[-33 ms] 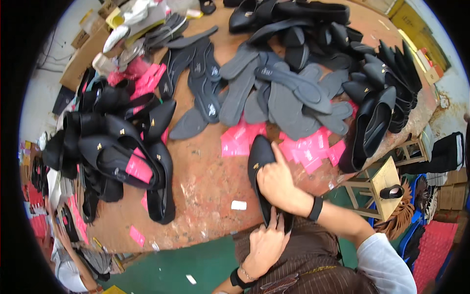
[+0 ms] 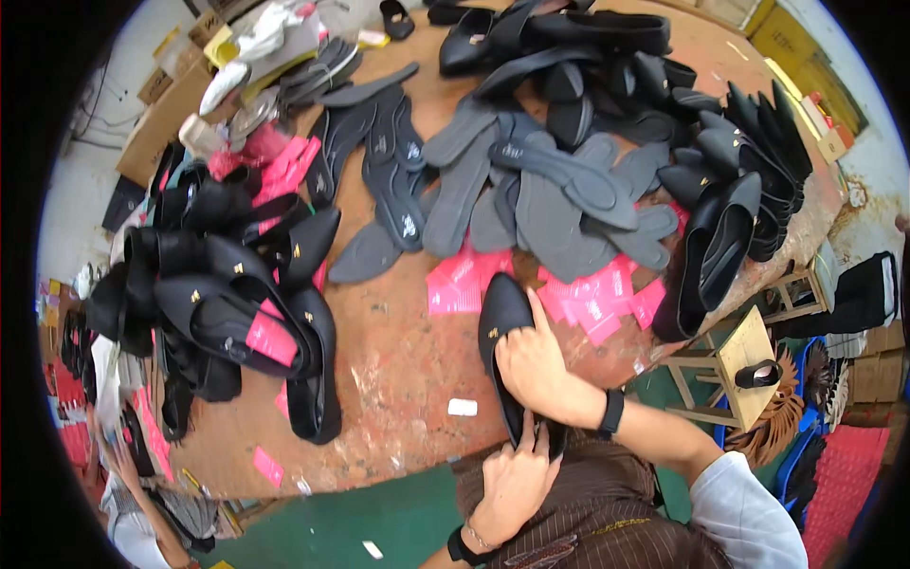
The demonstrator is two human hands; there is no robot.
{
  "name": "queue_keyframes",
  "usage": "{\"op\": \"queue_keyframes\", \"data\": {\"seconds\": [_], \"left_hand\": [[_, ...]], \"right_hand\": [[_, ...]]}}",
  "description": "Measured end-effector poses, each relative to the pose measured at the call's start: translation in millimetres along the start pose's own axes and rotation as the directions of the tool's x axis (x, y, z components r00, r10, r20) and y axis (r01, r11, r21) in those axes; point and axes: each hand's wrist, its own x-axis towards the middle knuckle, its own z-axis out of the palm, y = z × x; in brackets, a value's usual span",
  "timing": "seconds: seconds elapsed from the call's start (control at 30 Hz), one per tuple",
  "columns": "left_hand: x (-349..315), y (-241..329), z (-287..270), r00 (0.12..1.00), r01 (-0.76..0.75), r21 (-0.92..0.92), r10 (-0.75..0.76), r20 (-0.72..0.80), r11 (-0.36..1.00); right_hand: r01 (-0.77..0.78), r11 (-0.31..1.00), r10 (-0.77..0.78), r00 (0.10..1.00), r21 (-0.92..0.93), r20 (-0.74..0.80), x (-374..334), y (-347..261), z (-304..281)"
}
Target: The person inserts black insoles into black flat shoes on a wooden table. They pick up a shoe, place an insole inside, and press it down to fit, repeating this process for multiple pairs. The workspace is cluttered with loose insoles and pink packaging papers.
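A black pointed flat shoe (image 2: 503,305) with a small gold ornament lies at the table's near edge, its toe pointing away from me. My right hand (image 2: 536,370) is closed over the shoe's opening, the index finger stretched along its right side. Down at the heel end, two fingers of my left hand (image 2: 517,479) press against the shoe's opening. The inside of the shoe is mostly covered by my hands. Just beyond the toe lie pink printed packets (image 2: 592,302), and a pile of grey insoles (image 2: 559,223) spreads behind them.
Black shoes (image 2: 232,313) are heaped on the left of the table (image 2: 398,379); more shoes (image 2: 725,232) line its right edge and far side (image 2: 569,38). A white tag (image 2: 463,407) lies left of my hands. A wooden stool (image 2: 744,365) stands at right; another person's arm (image 2: 142,498) shows lower left.
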Motion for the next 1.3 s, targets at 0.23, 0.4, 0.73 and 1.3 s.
{"op": "queue_keyframes", "data": {"seconds": [0.23, 0.4, 0.73, 1.3], "left_hand": [[-65, -73, -110, 0.998, -0.047, -0.493, 0.020, -0.060, 0.869], [-106, -105, -260, 0.845, 0.140, -0.248, -0.247, -0.474, 0.958], [-71, -302, -431, 0.317, 0.777, -0.247, -0.699, -0.641, 0.579], [283, -58, -80, 0.941, 0.223, -0.284, -0.282, -0.186, 0.932]], "right_hand": [[0.186, 0.719, 0.170, 0.887, 0.670, -0.429, 4, 82, -94], [-0.179, 0.925, 0.348, 0.752, 0.334, -0.560, 72, 185, -72], [-0.313, 0.909, 0.411, 0.783, 0.274, -0.467, 120, 179, -67], [-0.125, 0.877, 0.288, 0.910, 0.464, -0.298, 63, 205, -61]]}}
